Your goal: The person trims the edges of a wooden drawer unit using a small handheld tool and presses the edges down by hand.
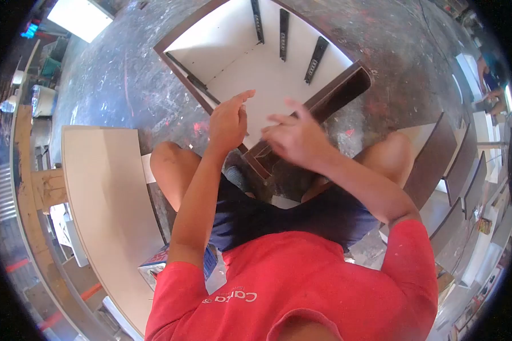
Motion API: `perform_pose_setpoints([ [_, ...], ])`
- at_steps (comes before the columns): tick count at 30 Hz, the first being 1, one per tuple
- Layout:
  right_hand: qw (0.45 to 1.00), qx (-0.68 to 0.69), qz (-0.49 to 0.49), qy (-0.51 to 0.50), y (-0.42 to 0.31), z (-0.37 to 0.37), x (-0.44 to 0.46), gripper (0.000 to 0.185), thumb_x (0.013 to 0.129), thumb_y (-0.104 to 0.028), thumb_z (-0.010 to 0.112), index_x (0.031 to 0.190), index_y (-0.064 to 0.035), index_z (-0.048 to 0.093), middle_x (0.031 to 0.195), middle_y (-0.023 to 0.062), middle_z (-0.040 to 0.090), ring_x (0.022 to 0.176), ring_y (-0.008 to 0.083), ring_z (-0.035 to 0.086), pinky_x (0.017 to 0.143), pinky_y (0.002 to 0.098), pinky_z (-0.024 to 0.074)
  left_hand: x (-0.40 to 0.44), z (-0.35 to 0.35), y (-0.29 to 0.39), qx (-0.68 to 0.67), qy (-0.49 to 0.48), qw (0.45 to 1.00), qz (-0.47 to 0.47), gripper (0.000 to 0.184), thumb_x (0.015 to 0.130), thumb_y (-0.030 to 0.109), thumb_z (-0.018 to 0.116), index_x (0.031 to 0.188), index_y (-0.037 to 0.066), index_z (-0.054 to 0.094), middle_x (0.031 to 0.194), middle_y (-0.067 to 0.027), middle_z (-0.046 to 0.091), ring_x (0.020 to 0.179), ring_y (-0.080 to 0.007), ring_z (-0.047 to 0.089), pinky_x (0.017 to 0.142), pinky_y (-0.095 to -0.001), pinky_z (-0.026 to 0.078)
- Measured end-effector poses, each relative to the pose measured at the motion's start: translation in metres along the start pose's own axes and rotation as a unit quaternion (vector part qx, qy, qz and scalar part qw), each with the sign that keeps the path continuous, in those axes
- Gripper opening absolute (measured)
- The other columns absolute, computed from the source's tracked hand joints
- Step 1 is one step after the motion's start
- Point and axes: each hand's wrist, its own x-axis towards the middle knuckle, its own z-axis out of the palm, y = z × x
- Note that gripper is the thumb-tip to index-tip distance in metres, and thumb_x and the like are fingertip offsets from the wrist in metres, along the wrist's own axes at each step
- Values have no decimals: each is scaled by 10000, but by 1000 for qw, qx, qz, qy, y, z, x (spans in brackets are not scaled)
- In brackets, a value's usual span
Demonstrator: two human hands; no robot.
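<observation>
A cabinet carcass (227,40) with white inner faces and dark brown edges lies on the floor before me, its open side facing up. Several black drawer slides (283,35) are fixed along its inner walls. Above the near left edge of the carcass is my left hand (228,122), fingers stretched out and nothing in it. My right hand (294,133), slightly blurred, hovers by the near brown rail (341,91) with its fingers apart; whether it touches the rail I cannot tell. No held object shows in either hand.
A long pale panel (105,199) stands at my left, with a printed box (153,267) beside it. Several brown and white panels (432,165) are at my right. A white panel (81,20) lies far left; another person (489,74) is at the right edge.
</observation>
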Motion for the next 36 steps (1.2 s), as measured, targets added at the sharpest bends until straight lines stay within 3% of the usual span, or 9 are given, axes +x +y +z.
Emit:
perform_pose_setpoints([
  [2, 999, -18, -35, -1, -21, 19, 6, 115, 926, -214, 774, 1039, -218, 797, 1061, -36, 820, 1215, 165, 743, 1262, 581, 391, 2, 4, -1, 5, 2, 1000, -7, 419, 1030, 59, 560, 1406, 173, 702, 1279, -159, 770, 1172, -386, 721, 1062, -512, 529],
  [5, 997, 62, -39, -13, -28, 18, 8, 173, 928, -186, 768, 1095, -218, 799, 1058, 16, 817, 1231, 166, 735, 1237, 569, 423, 1, 6, -5, -6, -12, 1000, -15, 423, 1030, 58, 561, 1411, 176, 700, 1285, -158, 769, 1178, -388, 718, 1059, -515, 529],
  [15, 981, -148, 126, -3, 158, -98, -36, 176, 1029, -279, 690, 1107, -210, 832, 1207, 98, 795, 1226, 286, 714, 1250, 574, 369, 3, 0, -3, -16, -26, 999, 36, 382, 1065, 102, 573, 1431, 130, 681, 1344, -147, 753, 1241, -412, 688, 1081, -513, 512],
  [22, 996, 7, 72, 42, 109, -57, -33, 208, 1033, -288, 656, 1103, -215, 837, 1137, 107, 808, 1221, 278, 719, 1272, 581, 356, 4, 1, 39, -66, -133, 987, 62, 384, 1129, 158, 529, 1490, 87, 642, 1505, -167, 677, 1432, -375, 605, 1211, -451, 448],
  [24, 983, -64, 172, -23, 132, -89, -34, 204, 1037, -302, 657, 1110, -233, 834, 1198, 91, 807, 1267, 268, 708, 1294, 580, 332, 6, 2, 58, -116, -160, 972, 129, 390, 1110, 129, 558, 1481, 35, 635, 1519, -196, 656, 1436, -412, 588, 1224, -497, 428],
  [28, 962, -196, 187, 42, 201, -114, -50, 211, 1035, -290, 641, 1113, -247, 833, 1187, 81, 808, 1279, 255, 706, 1314, 584, 309, 2, 7, 77, -66, -224, 959, 162, 525, 1105, 175, 586, 1607, 42, 514, 1686, -185, 493, 1559, -412, 452, 1281, -488, 359],
  [31, 967, -112, 220, -64, 153, -110, -38, 217, 1033, -276, 626, 1100, -247, 830, 1172, 70, 804, 1299, 251, 696, 1325, 607, 279, 5, 12, 83, -1, -259, 950, 173, 692, 1100, 297, 621, 1703, 59, 379, 1782, -175, 347, 1642, -418, 311, 1325, -491, 287],
  [32, 985, -122, 103, 69, 159, -77, -47, 230, 1031, -278, 612, 1092, -252, 832, 1143, 64, 806, 1289, 250, 702, 1330, 618, 260, 8, 14, 84, 16, -269, 946, 178, 749, 1096, 346, 632, 1723, 62, 337, 1799, -175, 309, 1658, -423, 269, 1335, -495, 265],
  [36, 960, -183, 211, 25, 188, -106, -52, 229, 1037, -302, 606, 1068, -243, 825, 1194, 54, 802, 1319, 257, 694, 1314, 679, 238, 26, 31, 84, -15, -280, 938, 204, 906, 1072, 508, 650, 1751, 51, 261, 1821, -193, 245, 1682, -439, 192, 1353, -523, 213],
])
